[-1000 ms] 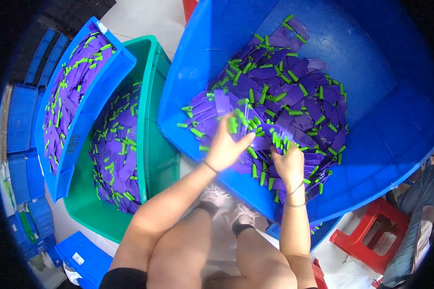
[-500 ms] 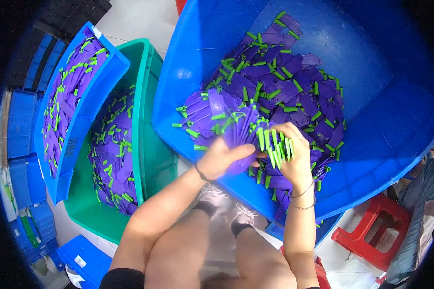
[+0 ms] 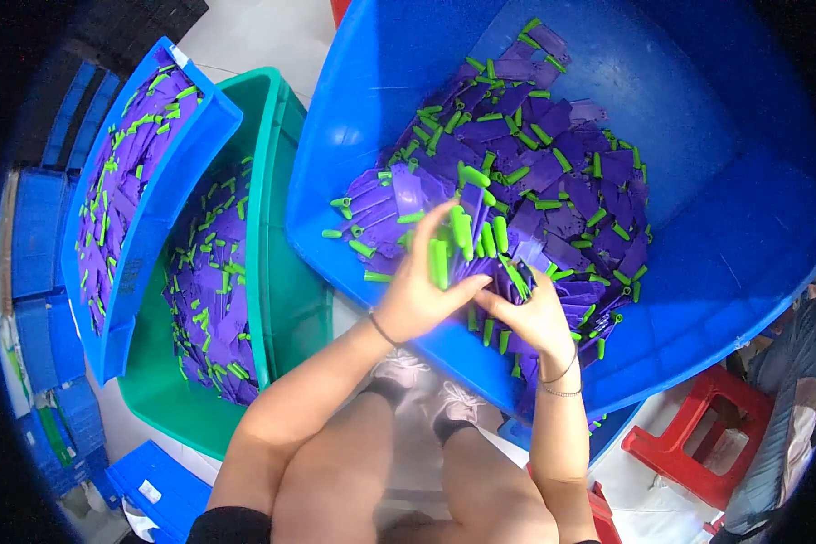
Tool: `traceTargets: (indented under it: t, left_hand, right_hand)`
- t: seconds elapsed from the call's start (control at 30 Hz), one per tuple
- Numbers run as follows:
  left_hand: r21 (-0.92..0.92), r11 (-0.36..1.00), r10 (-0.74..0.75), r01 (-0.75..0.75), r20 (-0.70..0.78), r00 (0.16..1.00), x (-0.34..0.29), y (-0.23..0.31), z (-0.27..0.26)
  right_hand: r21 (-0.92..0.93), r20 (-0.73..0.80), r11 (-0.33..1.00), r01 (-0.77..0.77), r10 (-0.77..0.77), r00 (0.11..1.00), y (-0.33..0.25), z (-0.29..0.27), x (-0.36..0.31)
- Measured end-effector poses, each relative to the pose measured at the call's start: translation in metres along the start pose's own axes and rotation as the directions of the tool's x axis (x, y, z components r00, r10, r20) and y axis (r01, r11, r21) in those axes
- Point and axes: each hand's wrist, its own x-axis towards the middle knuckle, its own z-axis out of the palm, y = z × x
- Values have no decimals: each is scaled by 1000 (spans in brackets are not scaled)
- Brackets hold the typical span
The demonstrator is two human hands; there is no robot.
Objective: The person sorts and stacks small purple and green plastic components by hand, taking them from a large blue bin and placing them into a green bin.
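Over the near edge of a big blue tub (image 3: pixel 335 172), both my hands are close together at one bunch of flat purple pieces with green tube-like ends (image 3: pixel 462 231). My left hand (image 3: pixel 422 295) curls its thumb and fingers round the left side of the bunch, with the green ends standing up beside the fingers. My right hand (image 3: pixel 535 313) pinches a few pieces at the right side, their green ends fanned under its fingers. Motion blurs part of the bunch. Beneath lies a loose heap of the same purple pieces (image 3: pixel 530 172) in the tub.
To my left stands a green bin (image 3: pixel 276 227) holding more purple pieces. A blue crate (image 3: pixel 168 204), also full of them, rests tilted on its rim. A red plastic stool (image 3: pixel 698 435) is at the lower right. Blue crates (image 3: pixel 41 231) are stacked at the far left.
The bunch has turned, and its green ends now rise beside my left fingers. My right hand has moved slightly down and left, holding fewer green ends than before.
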Motion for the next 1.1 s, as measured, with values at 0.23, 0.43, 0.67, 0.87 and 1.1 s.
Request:
traceTargets:
  t: [0.23,0.43,0.67,0.87,1.1]
  left_hand:
    - [-71,997,-46,33,-189,981,9,-7,-20]
    - [98,990,124,-104,-229,966,9,-8,-9]
    - [-231,959,-229,167,-280,932,-1,-26,13]
    - [-390,904,-289,174,-259,922,-6,-22,25]
    - [-219,975,-93,24,-309,946,-3,-11,16]
  right_hand:
    - [-396,-347,918,22,-171,922,30,-24,14]
    - [-833,-236,544,-101,-185,954,50,6,22]
    - [-665,-482,746,-41,-387,786,35,-3,13]
    - [43,-454,974,222,-179,873,24,23,10]
    - [316,-218,946,68,2,976,1,27,-2]
